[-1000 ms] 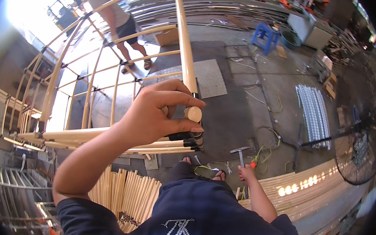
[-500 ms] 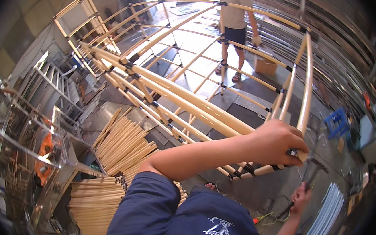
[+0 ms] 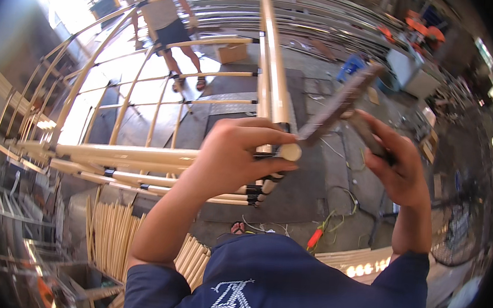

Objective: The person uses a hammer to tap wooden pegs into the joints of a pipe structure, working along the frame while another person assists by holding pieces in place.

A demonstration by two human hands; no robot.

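Note:
My left hand [image 3: 232, 153] pinches a small round cream end cap [image 3: 290, 152] between thumb and fingers, against the near corner of a large frame. That frame [image 3: 123, 156] is made of cream tubes joined by black connectors. A hammer [image 3: 340, 106] is gripped by its handle in my right hand [image 3: 401, 161]. Its long dark head slants down to the left, with the lower end close beside the cap; whether they touch I cannot tell. The end of the tube behind the cap is mostly hidden by my fingers.
A person [image 3: 168, 6] stands beyond the frame. Cut cream tubes [image 3: 114, 230] lie piled at lower left. Cables and an orange-red connector [image 3: 315, 238] lie on the floor. Farther off are a cardboard box [image 3: 232, 53], a blue stool [image 3: 351, 68] and stacked metal bars [image 3: 311, 16].
My right hand has raised the hammer from low at the right up to the cap. My view has swung right, and the left hand still holds the cap at the corner.

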